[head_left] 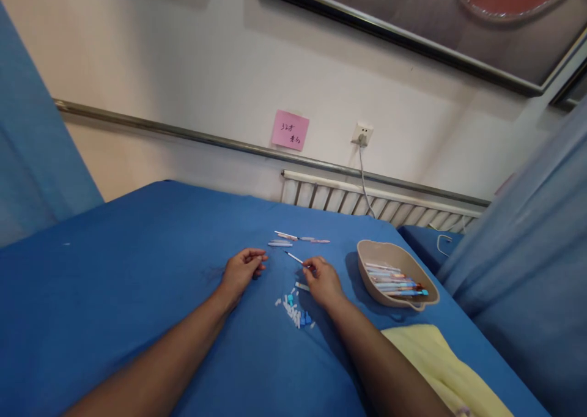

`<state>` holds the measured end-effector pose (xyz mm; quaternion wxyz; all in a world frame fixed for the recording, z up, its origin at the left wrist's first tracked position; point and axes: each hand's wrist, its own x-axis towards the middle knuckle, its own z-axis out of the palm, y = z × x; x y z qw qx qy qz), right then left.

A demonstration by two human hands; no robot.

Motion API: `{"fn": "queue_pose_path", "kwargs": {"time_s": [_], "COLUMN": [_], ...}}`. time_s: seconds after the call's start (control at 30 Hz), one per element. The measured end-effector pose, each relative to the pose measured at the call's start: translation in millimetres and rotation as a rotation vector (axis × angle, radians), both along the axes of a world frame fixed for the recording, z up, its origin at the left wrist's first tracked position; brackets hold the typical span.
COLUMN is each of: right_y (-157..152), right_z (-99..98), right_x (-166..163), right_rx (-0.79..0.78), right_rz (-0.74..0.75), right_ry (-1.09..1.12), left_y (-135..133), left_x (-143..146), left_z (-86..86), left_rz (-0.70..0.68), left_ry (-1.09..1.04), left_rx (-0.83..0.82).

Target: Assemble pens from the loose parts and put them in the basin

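Between the right fingers [314, 261], a thin white stick [294, 257], dark tip [287, 252] jutting leftward.

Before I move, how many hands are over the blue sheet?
2. The left hand is left of the white stick; the right hand holds that stick, left of the basket. No other hand shows.

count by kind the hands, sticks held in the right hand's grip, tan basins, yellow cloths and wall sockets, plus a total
Hands (left hand, right hand): 2
Slim white stick in the right hand's grip: 1
Tan basin: 1
Yellow cloth: 1
Wall socket: 1
Total: 6
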<state>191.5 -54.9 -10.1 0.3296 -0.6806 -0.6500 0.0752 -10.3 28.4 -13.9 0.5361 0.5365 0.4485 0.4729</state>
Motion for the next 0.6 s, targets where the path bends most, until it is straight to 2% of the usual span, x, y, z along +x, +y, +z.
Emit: {"fn": "queue_pose_path", "kwargs": {"time_s": [0.07,0.17,0.37,0.6], "right_y": [12.1,25.8,31.2,23.0], "right_z": [-11.6,-17.4,-12.6,-8.3], "right_x": [-0.1,7.7,6.2,0.6], "right_rx": [-0.077,-0.127,-0.156,-0.168], "right_rz": [-0.051,-0.062,0.03,0.093], "right_ry": [-0.104,-0.185,-0.32,-0.371], "left_y": [2.3,3.6,7.4,29.4], "left_x": [0.5,4.3,4.9,14.7], "left_z": [-2.2,-7.0,-14.0,-6.9], "left_rz": [-0.003,-0.031,-0.059,-0.085], "left_ry": [0.032,0.104,0.333,0.707], "left_rx": [0.017,0.052,0.205,0.518]}}
